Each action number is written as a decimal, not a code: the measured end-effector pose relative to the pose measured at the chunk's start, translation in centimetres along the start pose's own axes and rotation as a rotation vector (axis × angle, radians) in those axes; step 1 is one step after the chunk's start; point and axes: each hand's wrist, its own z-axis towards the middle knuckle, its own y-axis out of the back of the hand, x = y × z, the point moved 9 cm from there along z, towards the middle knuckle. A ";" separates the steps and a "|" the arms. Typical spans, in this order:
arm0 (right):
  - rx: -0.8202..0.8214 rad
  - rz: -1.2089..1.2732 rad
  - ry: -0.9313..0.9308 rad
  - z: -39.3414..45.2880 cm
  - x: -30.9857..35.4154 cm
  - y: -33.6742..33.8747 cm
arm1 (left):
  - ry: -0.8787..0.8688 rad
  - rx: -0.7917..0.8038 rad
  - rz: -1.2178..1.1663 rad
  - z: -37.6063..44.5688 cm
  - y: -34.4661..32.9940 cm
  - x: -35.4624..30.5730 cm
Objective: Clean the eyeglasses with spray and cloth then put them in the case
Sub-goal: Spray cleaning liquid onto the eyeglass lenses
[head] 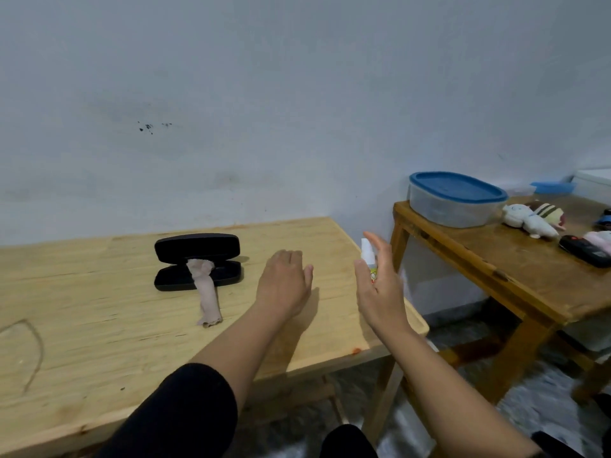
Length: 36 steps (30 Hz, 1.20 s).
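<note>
The case (pixel 197 262) is lying open on the tabletop (pixel 99 309) with the cloth (pixel 206 292) trailing out of it, but no glasses are showing. The left hand (pixel 285 280) is hovering palm-down, holding nothing; the right hand (pixel 377 285), fingers fairly straight, is touching the spray (pixel 368 256) near the edge. That loose contact is risking knocking it off.

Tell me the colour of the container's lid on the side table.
Blue lid, seen in the head view.

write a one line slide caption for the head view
Right hand reaches the spray bottle; cloth drapes from open case.
</note>
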 end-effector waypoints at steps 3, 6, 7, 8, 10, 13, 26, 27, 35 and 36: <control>0.005 0.012 0.037 0.5 2.2 -1.9 | 0.000 -0.008 0.153 -0.3 2.8 2.0; 0.014 0.018 0.092 0.7 4.4 -4.2 | 0.050 -0.014 0.239 -0.6 5.5 5.0; 0.022 0.022 0.104 0.8 5.0 -5.1 | 0.065 -0.032 0.272 -0.8 6.6 6.1; 0.036 0.030 0.111 0.9 5.7 -6.0 | 0.072 -0.060 0.307 -1.1 7.8 7.3; 0.063 0.062 0.125 0.8 6.9 -8.1 | 0.100 -0.081 0.329 -2.1 10.2 9.5; 0.109 0.113 0.161 0.3 9.2 -11.6 | 0.173 -0.150 0.322 -5.0 14.5 13.5; 0.446 0.321 0.298 -7.8 18.8 -28.0 | 0.578 -0.242 0.365 -23.3 26.2 31.8; 0.466 0.325 0.309 -8.5 19.1 -29.0 | 0.579 -0.228 0.366 -24.2 26.3 32.6; 0.571 0.299 0.316 -11.4 20.3 -34.1 | 0.585 -0.186 0.235 -26.4 24.8 35.7; 0.580 0.297 0.312 -11.5 20.4 -34.4 | 0.578 -0.182 0.232 -26.3 24.4 36.1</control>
